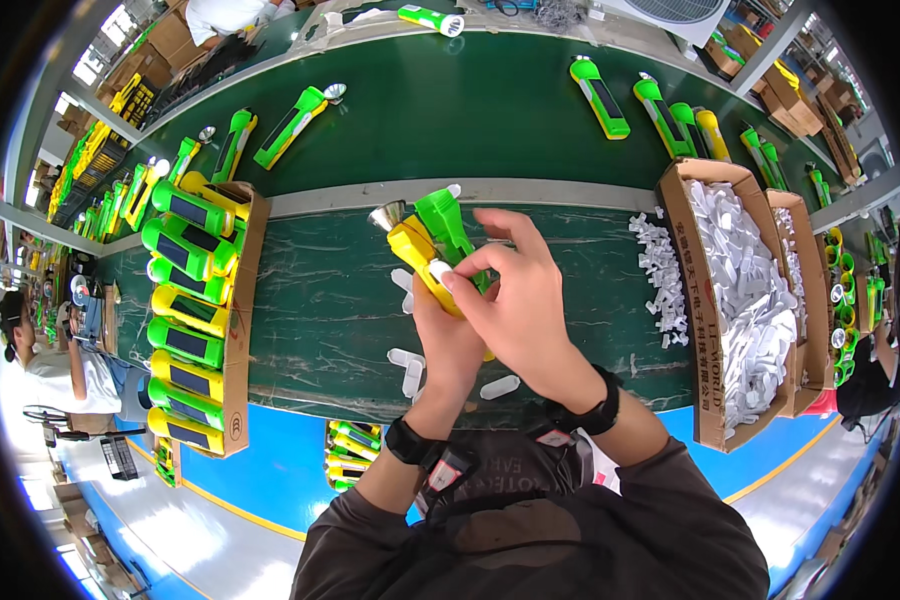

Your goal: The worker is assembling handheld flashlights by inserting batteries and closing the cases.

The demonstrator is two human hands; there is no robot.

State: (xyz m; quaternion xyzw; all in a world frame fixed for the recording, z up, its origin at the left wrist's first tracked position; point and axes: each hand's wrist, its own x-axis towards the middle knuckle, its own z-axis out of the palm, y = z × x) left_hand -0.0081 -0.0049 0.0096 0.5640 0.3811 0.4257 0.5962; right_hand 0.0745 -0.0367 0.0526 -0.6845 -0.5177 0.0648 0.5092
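Observation:
In front of me, above the green bench, my left hand (438, 335) is closed round an opened flashlight. Its yellow body half (408, 243) has a silver reflector (386, 215) sticking out at the far left end. The green body half (444, 218) leans away beside it, to the right. My right hand (525, 305) pinches a small white plastic piece (439, 270) against the yellow half, thumb and index finger together. The fingers partly hide the inside of the flashlight. White oval plastic parts lie near my left wrist, one of them a loose cover (500, 387).
A carton (235, 350) of green and yellow flashlights stands at the left. At the right is a carton (682, 270) full of white parts, with small white pieces (658, 275) heaped beside it. Beyond a pale ledge, a green conveyor belt (450, 120) carries several flashlights.

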